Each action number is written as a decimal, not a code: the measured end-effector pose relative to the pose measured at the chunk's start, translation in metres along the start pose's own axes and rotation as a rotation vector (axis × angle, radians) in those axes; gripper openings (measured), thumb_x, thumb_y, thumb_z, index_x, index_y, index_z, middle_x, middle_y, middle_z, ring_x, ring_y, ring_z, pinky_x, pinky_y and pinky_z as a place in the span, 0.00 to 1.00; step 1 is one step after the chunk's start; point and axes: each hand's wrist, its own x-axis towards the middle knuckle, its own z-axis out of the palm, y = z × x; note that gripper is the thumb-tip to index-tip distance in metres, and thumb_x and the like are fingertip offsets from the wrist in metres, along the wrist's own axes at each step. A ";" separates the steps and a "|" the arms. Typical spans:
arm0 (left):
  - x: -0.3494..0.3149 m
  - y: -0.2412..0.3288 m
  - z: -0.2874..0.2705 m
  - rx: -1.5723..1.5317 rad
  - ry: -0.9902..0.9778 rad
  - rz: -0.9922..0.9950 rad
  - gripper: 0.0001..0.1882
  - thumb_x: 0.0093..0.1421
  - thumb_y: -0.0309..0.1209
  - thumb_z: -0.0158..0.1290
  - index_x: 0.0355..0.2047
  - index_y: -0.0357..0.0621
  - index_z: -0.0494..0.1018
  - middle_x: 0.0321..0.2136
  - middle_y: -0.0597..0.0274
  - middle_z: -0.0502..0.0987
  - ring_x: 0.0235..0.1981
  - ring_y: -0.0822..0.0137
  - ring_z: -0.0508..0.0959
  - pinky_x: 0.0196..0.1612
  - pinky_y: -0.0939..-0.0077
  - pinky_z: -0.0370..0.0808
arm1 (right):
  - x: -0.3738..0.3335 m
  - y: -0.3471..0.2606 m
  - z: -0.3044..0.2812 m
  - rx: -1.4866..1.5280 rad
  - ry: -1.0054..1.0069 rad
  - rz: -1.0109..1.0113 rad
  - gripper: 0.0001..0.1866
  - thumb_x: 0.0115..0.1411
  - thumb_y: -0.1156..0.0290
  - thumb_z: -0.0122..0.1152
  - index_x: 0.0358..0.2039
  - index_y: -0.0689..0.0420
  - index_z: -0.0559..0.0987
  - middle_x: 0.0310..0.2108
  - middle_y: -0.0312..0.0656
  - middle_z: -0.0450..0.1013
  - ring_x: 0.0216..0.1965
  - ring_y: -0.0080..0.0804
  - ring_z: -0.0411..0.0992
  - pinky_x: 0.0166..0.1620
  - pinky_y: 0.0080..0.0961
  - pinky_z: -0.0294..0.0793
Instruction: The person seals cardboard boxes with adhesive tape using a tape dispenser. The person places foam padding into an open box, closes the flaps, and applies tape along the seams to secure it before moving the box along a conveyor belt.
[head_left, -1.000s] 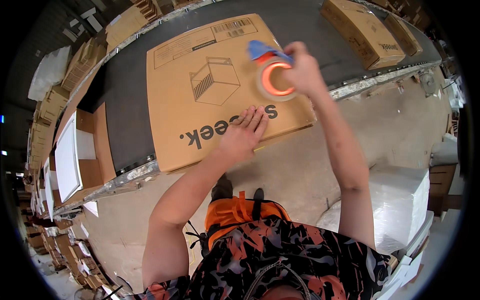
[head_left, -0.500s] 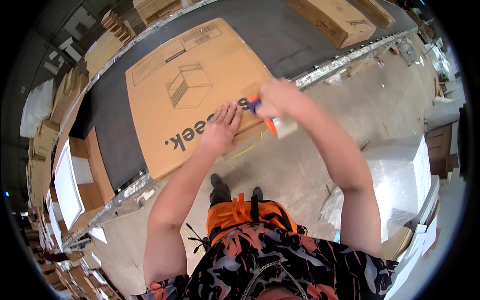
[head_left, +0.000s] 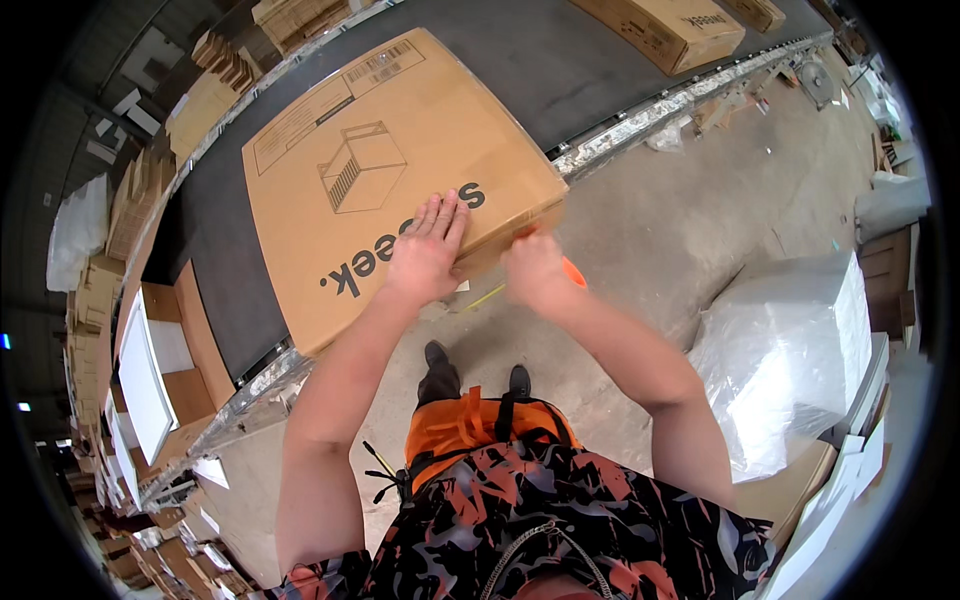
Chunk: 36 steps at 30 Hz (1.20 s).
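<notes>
A large flat brown cardboard box (head_left: 435, 135) lies on a dark conveyor belt, its near right corner jutting past the belt's edge. My left hand (head_left: 428, 252) rests on its top near the near edge, fingers stretched out and lying flat. Against the box's near side, close to that corner, my right hand (head_left: 533, 265) is closed round a tape dispenser (head_left: 574, 272). Only an orange part of the dispenser shows beside the hand; the rest is hidden, and the fingers are slightly blurred.
More cardboard boxes (head_left: 660, 30) lie farther along the conveyor belt (head_left: 480, 60). At the left stands an open carton with white panels (head_left: 145, 375). A plastic-wrapped block (head_left: 790, 350) sits on the right. Stacked cardboard (head_left: 205, 105) lines the far side, and a yellow strap (head_left: 485, 298) lies below the box.
My right hand has brought the tape dispenser down and left, from over the box's right edge to its near side. The left hand stays flat on the box, which appears slightly shifted in view.
</notes>
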 end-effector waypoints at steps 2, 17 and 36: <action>0.007 0.002 -0.004 -0.001 0.030 0.010 0.47 0.42 0.33 0.62 0.63 0.39 0.54 0.65 0.46 0.54 0.66 0.52 0.56 0.68 0.63 0.54 | 0.008 0.009 0.077 -0.161 0.193 -0.167 0.17 0.48 0.63 0.59 0.39 0.53 0.81 0.39 0.43 0.77 0.46 0.35 0.75 0.47 0.33 0.75; -0.034 -0.021 0.007 0.103 0.083 -0.002 0.52 0.45 0.43 0.63 0.64 0.36 0.49 0.67 0.46 0.49 0.68 0.52 0.51 0.69 0.63 0.47 | -0.101 -0.057 0.169 0.568 0.221 0.416 0.27 0.45 0.59 0.58 0.50 0.46 0.77 0.42 0.57 0.73 0.41 0.51 0.75 0.46 0.40 0.75; -0.170 -0.112 0.013 -0.291 0.280 -0.117 0.66 0.34 0.47 0.70 0.65 0.30 0.42 0.63 0.38 0.53 0.63 0.42 0.59 0.63 0.61 0.60 | 0.024 -0.220 -0.165 0.150 0.142 -0.119 0.16 0.38 0.61 0.61 0.26 0.56 0.83 0.27 0.51 0.78 0.33 0.46 0.78 0.37 0.36 0.77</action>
